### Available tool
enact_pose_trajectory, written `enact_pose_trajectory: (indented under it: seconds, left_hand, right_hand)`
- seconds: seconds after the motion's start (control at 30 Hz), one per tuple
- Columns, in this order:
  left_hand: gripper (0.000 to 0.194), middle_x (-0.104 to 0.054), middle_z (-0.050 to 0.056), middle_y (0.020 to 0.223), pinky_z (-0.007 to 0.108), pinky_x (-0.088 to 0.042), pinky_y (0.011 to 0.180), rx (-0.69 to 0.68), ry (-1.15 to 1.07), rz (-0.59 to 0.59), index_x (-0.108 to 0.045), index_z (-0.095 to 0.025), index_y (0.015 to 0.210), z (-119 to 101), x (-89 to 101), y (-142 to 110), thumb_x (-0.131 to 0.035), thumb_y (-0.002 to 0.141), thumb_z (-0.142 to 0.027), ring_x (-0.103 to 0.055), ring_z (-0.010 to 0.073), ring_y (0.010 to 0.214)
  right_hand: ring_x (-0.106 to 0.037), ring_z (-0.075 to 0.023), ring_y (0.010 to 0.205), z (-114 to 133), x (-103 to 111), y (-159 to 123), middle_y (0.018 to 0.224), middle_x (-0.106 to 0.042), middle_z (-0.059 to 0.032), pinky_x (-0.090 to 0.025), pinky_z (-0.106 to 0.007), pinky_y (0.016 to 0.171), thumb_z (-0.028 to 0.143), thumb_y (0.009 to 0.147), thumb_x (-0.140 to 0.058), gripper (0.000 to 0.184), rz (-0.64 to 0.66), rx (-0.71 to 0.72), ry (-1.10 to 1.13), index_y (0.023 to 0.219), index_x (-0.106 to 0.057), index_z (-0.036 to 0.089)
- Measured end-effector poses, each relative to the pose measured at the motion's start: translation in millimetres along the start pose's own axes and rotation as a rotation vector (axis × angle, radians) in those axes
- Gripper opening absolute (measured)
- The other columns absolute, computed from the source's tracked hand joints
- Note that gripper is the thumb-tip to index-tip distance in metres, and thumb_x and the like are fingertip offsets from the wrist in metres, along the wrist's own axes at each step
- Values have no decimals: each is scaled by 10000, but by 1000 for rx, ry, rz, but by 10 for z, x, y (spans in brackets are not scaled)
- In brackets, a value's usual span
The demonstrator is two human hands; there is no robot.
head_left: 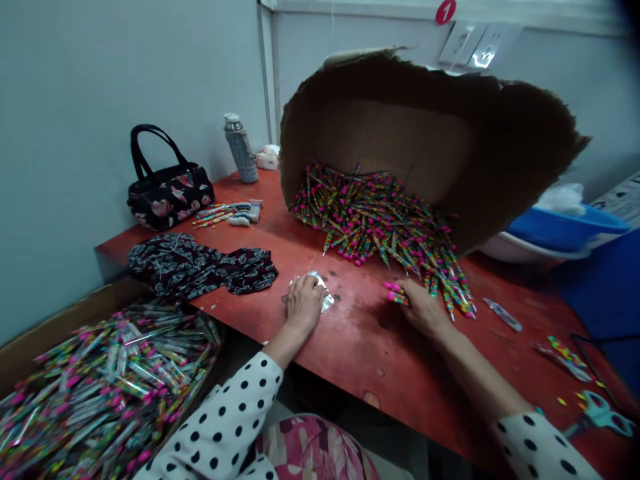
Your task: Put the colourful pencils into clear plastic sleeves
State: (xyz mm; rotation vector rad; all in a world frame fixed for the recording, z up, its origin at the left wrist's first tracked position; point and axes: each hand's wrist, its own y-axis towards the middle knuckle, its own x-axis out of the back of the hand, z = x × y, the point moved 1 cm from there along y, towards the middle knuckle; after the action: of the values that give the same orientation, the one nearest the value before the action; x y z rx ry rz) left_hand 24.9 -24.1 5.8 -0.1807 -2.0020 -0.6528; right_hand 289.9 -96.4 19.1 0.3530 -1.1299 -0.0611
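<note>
Several fingers (pixel 407 288) of the right hand (pixel 426 308) are pinching a small bunch of pink-tipped pencils (pixel 395 293), and I'm watching them working just beside the spilled pencil heap (pixel 373 217) inside a tipped cardboard box (pixel 380 127). Pressed-together fingers (pixel 311 288) of the left hand (pixel 303 310) are lying over a crumpled silver wrapper (pixel 325 299). Both hands are reaching across a scuffed red table (pixel 360 360), while a cardboard tray of wrapped pencils (pixel 60 337) is sitting below its left edge.
</note>
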Motion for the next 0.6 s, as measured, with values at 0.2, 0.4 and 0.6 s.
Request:
enact_pose_trajectory:
  seconds: [0.2, 0.4, 0.6]
  left_hand:
    - [174, -633, 56, 1014, 446, -334, 966, -263, -70, -174, -645, -237, 939, -78, 178, -120, -516, 824, -259, -507, 216, 1047]
    - [251, -626, 68, 1019, 389, -413, 918, -371, -263, -189, -597, -225, 1060, -211, 296, -309, -528, 819, -219, -533, 202, 1027]
    - [227, -625, 65, 954, 280, -474, 794, -57, -615, -186, -601, -194, 1038, -271, 321, -404, -508, 831, -204, -585, 150, 886]
  right_hand:
    - [-381, -78, 373, 805, -349, 207, 493, -445, 64, -268, -177, 325, 464, 726, -588, 284, 93, -676, 1045, 753, -501, 195]
    - [-298, -29, 355, 1086, -432, 424, 446, -401, 88, -175, -142, 312, 315, 583, -727, 280, 162, -749, 1393, 675, -519, 152]
    - [-294, -25, 331, 1170, -375, 461, 432, -420, 93, -177, -148, 296, 241, 559, -717, 252, 70, -725, 1373, 647, -496, 160]
